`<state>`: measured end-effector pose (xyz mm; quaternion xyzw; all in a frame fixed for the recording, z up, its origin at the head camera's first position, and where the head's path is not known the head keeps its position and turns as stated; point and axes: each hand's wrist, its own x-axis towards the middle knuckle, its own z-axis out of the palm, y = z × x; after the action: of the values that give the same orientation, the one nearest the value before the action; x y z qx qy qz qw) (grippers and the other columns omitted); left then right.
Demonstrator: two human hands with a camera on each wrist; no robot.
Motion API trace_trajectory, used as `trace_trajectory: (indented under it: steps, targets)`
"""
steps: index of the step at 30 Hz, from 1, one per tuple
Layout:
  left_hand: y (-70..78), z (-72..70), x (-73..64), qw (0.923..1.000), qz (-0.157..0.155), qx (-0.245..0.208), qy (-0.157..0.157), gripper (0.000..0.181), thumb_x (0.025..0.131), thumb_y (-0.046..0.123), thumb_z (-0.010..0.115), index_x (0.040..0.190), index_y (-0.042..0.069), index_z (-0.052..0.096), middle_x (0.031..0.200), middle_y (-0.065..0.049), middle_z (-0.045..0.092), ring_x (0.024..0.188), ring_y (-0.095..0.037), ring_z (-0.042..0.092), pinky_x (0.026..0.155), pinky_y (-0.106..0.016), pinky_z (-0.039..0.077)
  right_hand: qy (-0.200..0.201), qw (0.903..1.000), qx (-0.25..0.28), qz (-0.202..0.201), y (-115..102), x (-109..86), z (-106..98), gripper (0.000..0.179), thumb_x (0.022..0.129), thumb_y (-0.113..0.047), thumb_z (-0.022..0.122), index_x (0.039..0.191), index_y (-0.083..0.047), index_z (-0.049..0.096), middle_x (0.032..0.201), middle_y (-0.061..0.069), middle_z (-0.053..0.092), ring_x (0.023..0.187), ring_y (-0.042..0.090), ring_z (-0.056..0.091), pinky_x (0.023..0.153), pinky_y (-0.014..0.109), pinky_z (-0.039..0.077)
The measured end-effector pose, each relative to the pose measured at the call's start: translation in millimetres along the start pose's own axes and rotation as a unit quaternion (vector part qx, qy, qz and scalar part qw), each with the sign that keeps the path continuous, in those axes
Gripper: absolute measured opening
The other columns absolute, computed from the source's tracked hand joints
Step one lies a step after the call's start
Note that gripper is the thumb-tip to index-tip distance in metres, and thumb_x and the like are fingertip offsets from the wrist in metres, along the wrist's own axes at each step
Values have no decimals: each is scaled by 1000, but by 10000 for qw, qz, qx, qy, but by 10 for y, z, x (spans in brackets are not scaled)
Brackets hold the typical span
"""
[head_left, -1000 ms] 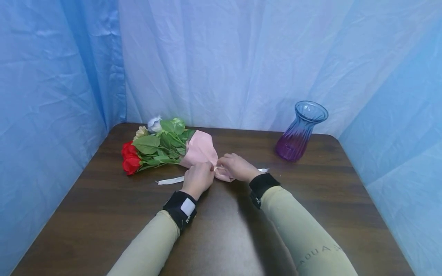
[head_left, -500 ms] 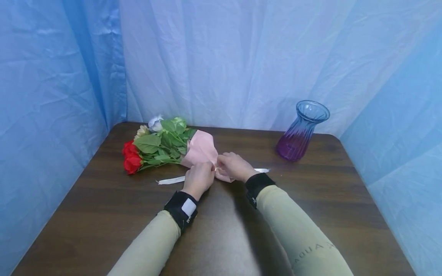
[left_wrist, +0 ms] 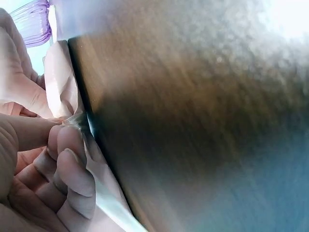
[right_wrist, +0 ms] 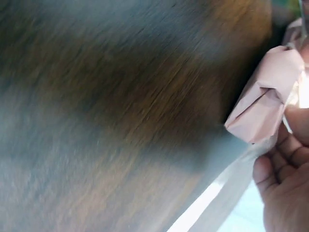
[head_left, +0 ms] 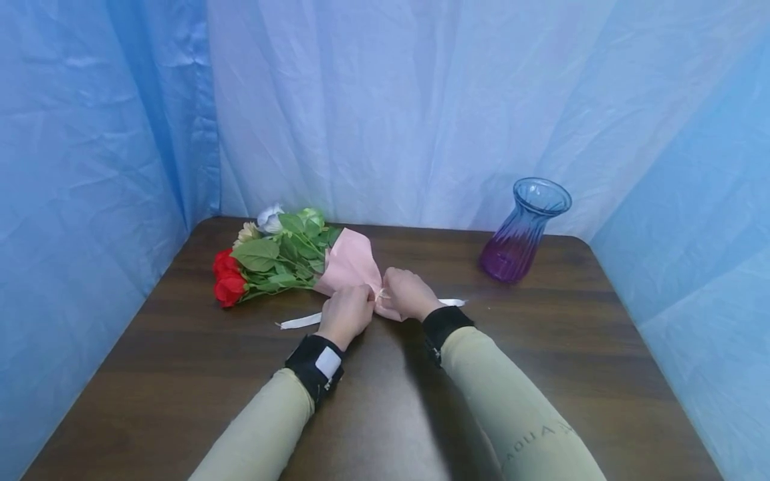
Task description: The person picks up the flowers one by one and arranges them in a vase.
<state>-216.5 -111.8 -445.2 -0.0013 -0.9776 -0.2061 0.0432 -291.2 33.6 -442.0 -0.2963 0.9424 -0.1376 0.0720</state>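
Note:
A bouquet [head_left: 277, 257] of artificial flowers lies on its side, its blooms to the left and its stems wrapped in pink paper [head_left: 351, 260]. White ribbon [head_left: 301, 321] circles the gathered neck of the paper, its ends trailing out left and right. My left hand [head_left: 349, 312] pinches the ribbon at the knot; the left wrist view shows thumb and fingertip meeting there. Facing it, my right hand [head_left: 412, 294] has curled fingers holding ribbon at the same neck. Folded paper [right_wrist: 265, 99] at the stem end shows in the right wrist view. The knot is mostly hidden behind fingers.
A blue-to-purple glass vase [head_left: 523, 230] stands at the back right of the dark wooden table [head_left: 180, 387]. Pale blue curtains [head_left: 385, 113] hang behind the table and along both sides.
My right hand has shifted slightly at the knot, its wrist drawing a little left and down. The right ribbon end has moved slightly. My left hand stays nearly still.

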Motion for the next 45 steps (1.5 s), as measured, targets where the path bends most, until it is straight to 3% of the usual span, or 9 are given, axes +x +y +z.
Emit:
trace_trajectory:
  steps: [5,11,16,21,26,31,36,45]
  targets:
    - [-5,5,2,10000,15,-21,8,8,97,21,70,91,16,72,83,-2,70,80,-25,68,64,-48,55,195,9947,818,586,4,-18,1,14,98,-12,61,107,-2,59,97,12,67,85,26,63,84,40,55]
    - [-39,2,-8,10000,51,-36,41,8,97,22,69,91,17,69,80,0,68,76,-23,66,62,-46,54,263,9892,1222,771,15,-27,-1,9,101,-8,54,105,-2,59,97,13,66,87,28,62,85,41,53]
    - [-55,-19,-25,10000,32,-16,-59,8,98,21,68,92,16,69,78,1,66,74,-21,65,62,-43,53,183,9931,925,691,9,-23,36,8,104,-13,56,107,-6,58,98,9,65,89,27,62,91,44,51]
    - [-60,-44,-26,10000,61,-24,-61,9,97,23,70,93,15,69,77,0,66,72,-20,64,61,-43,53,363,9981,492,34,6,-28,42,17,99,-17,67,116,-13,63,111,5,70,103,24,65,96,48,44]
    - [-45,-60,-19,9999,56,-117,-80,13,96,26,72,92,14,69,76,0,66,70,-20,63,59,-43,51,605,9978,42,-260,6,-55,38,12,97,-19,72,108,-17,71,103,1,70,101,22,64,95,44,44]
    - [-29,-48,-16,9999,16,-127,-107,14,97,25,71,90,14,69,72,1,63,67,-18,61,57,-41,50,760,9968,255,10,33,-61,56,11,98,-18,70,109,-15,72,103,2,73,97,22,65,96,42,48]
    - [-24,-41,-6,9999,-32,-50,-141,15,99,25,68,89,14,70,72,2,63,66,-17,60,57,-41,50,812,9918,874,464,62,-71,54,11,100,-16,64,110,-12,68,100,4,71,89,23,64,85,38,54]
    - [-11,-78,8,9992,-140,-23,-360,19,100,24,67,84,13,68,67,1,59,61,-17,57,54,-38,46,732,9820,1530,836,97,-85,34,11,103,-17,58,110,-9,62,92,7,66,82,24,61,76,36,51]
